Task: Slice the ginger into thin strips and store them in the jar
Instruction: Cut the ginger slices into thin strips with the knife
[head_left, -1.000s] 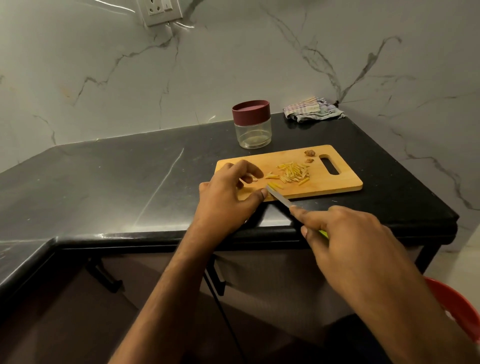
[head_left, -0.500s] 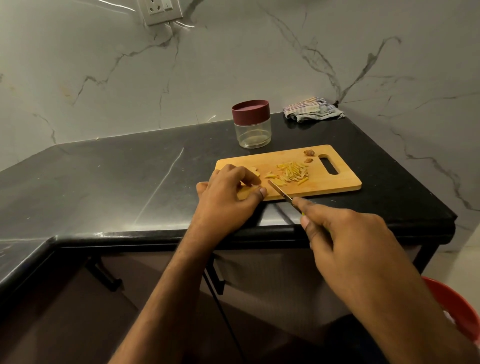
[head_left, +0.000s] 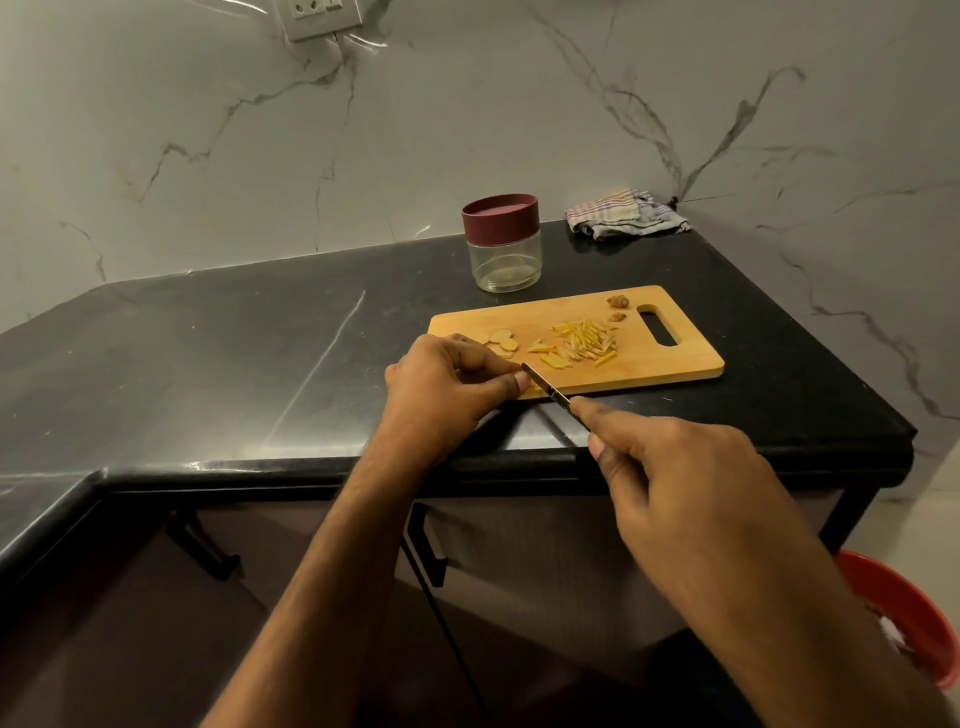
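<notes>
The left hand (head_left: 447, 387) sits at the lower left corner of the cutting board (head_left: 675, 358), just below centre frame, fingers curled and thumb tip pressed toward the knife blade; it seems to pin a small piece of ginger against the board, though the piece itself is hidden under the fingers. The right hand (head_left: 670, 467), lower right of centre, grips the handle of the knife (head_left: 545, 387), index finger stretched along its spine, the blade angled up and left so its tip meets the left thumb.

On the board, a few flat ginger slices (head_left: 501, 340) lie just above the left knuckles, and a loose heap of ginger strips (head_left: 584, 343) spreads toward the middle, with two brown offcuts (head_left: 618, 307) near the handle slot. The jar (head_left: 502, 241) stands behind the board, upper centre, its maroon lid on and the glass apparently empty.

The strips look light, thin and somewhat moist, so they will likely cling to fingers and blade and snap if bent; gathering them in a pinch or scraping them together with the flat of the knife seems the safest hold. The slices are firm but slippery, best held flat under fingertips tucked back from the edge. The jar is rigid and smooth, and the lid has to come off first
</notes>
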